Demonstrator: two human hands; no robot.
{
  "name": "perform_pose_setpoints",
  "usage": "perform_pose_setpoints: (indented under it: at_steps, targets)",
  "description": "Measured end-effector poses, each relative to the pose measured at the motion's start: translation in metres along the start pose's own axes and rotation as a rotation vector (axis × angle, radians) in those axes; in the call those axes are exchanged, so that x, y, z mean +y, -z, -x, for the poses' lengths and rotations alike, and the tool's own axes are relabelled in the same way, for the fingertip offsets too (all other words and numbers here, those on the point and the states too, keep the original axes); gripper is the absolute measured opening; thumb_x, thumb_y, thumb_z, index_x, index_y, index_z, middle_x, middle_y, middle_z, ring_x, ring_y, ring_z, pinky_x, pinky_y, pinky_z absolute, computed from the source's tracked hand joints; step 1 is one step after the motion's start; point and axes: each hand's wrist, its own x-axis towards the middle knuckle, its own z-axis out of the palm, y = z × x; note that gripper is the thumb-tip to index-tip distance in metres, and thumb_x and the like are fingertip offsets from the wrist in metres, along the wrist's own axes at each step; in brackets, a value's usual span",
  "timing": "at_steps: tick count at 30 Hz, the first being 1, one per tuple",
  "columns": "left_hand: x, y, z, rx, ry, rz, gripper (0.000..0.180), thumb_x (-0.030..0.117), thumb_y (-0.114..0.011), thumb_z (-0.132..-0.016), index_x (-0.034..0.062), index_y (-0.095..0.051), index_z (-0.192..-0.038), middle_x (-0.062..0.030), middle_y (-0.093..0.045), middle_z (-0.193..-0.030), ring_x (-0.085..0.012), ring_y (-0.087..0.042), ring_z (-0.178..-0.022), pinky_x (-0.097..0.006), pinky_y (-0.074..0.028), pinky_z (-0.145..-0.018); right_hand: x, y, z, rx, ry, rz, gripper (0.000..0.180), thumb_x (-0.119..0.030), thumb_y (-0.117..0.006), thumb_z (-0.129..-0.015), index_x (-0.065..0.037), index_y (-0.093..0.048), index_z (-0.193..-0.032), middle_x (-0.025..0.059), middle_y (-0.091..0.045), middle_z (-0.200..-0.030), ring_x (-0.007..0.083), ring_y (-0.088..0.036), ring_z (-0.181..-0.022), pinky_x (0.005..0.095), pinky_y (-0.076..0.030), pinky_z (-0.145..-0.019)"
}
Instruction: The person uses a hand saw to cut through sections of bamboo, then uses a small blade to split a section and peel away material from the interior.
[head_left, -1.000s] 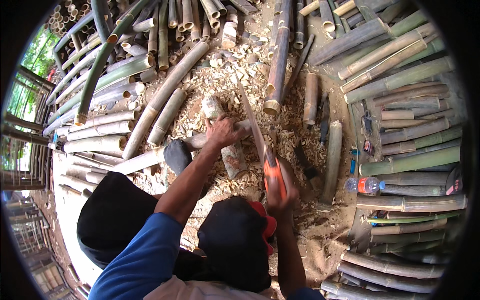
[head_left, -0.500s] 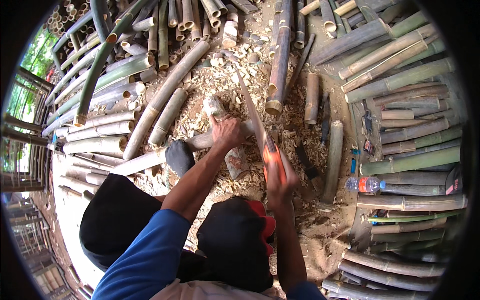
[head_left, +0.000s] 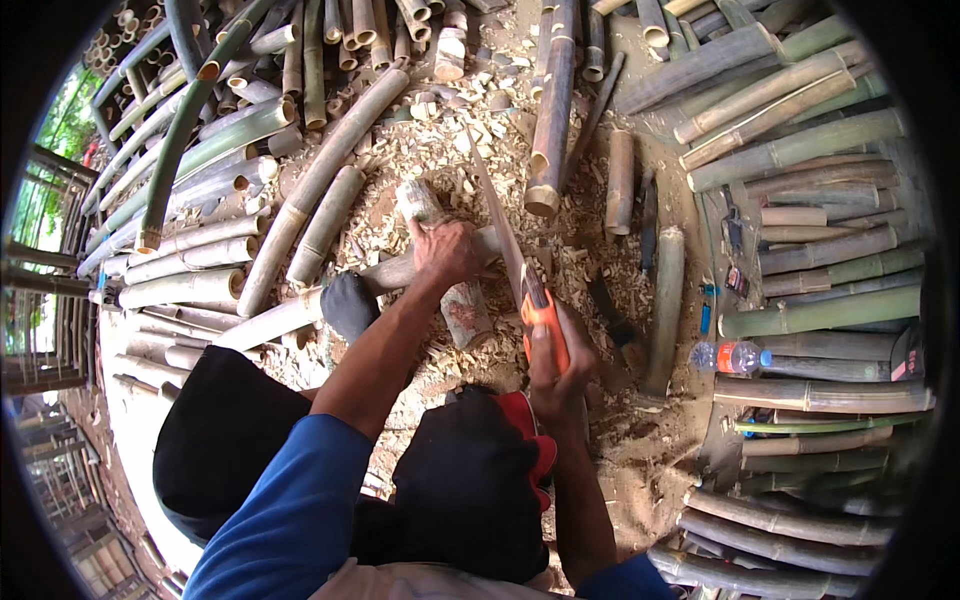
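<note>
My left hand (head_left: pixel 447 250) is closed over a pale bamboo pole (head_left: pixel 390 277), which lies slantwise across a short chopping log (head_left: pixel 463 312). In my right hand (head_left: pixel 562 372) is a handsaw (head_left: pixel 503 218), gripped by its orange handle. Its long blade points away from me and crosses by the pole's right end, just right of my left hand. Whether the teeth are inside a cut cannot be made out. A dark-covered foot (head_left: pixel 350 306) presses against the pole left of my left hand.
Wood chips (head_left: pixel 400 150) cover the ground around the log. Bamboo lengths (head_left: pixel 810 160) are stacked to the right, with more bamboo (head_left: pixel 195 258) at left. A dark-handled blade (head_left: pixel 613 318) lies right of the saw. A plastic bottle (head_left: pixel 733 357) rests near the right stack.
The saw and my right hand have drawn slightly back toward me relative to the pole. My left hand keeps its grip. The whole view has shifted a little.
</note>
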Motion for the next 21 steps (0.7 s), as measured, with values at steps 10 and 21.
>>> perform_pose_setpoints:
  at_steps: [10,21]
  targets:
    - [0.0,-0.001,-0.011,0.002,-0.011,0.016,0.031,0.035,-0.079,-0.073,0.0156,-0.073,-0.096,-0.007,-0.071,-0.102,-0.0237,-0.065,-0.109,-0.07,-0.015,-0.114,0.002,0.016,0.026,-0.014,-0.151,-0.128,0.033,-0.024,-0.052,-0.101,0.002,-0.064,-0.116,0.0209,-0.068,-0.098,0.0325,-0.068,-0.083,0.0421,-0.052,-0.074]
    - [-0.012,-0.005,-0.005,-0.017,0.027,-0.039,0.054,0.049,-0.084,-0.066,0.0164,-0.07,-0.108,-0.0093,-0.07,-0.112,-0.0277,-0.062,-0.116,-0.069,-0.014,-0.114,-0.006,0.031,0.077,-0.077,-0.075,0.051,0.031,-0.021,-0.054,-0.099,0.0,-0.064,-0.12,0.0188,-0.07,-0.105,0.0298,-0.071,-0.088,0.0345,-0.057,-0.077]
